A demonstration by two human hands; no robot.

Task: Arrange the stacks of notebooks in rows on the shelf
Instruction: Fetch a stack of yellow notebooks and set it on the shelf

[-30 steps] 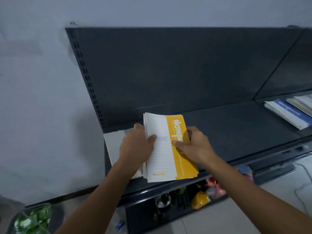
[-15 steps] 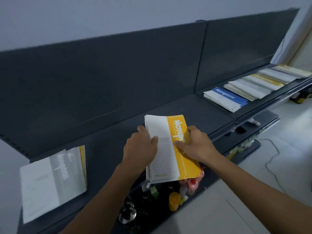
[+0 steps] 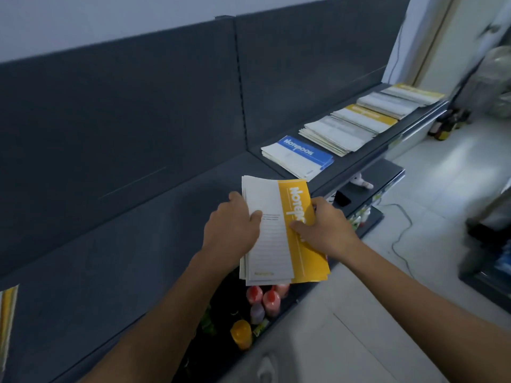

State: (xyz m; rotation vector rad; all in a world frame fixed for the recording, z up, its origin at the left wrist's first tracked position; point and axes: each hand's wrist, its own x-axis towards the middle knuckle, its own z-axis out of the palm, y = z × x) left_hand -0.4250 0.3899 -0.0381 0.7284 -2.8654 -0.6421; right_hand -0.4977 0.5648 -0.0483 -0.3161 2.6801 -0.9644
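The left hand (image 3: 231, 230) and the right hand (image 3: 327, 230) grip a thin stack of yellow notebooks (image 3: 282, 230) by its long edges, thumbs on top. The stack looks light and floppy, with covers that may slide, so holding both sides seems wise.

Pale wall (image 3: 110, 17), dark back panel (image 3: 124, 111), light tiled floor (image 3: 431, 175), trailing cable (image 3: 396, 239)

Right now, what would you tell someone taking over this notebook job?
Hands: left hand and right hand both grip the yellow notebook stack, over the shelf's front edge.
Done: a row of five stacks lies on the right, blue stack nearest; a far-left stack shows partly.
Left: set the held stack down, probably on the bare stretch beside the blue stack.
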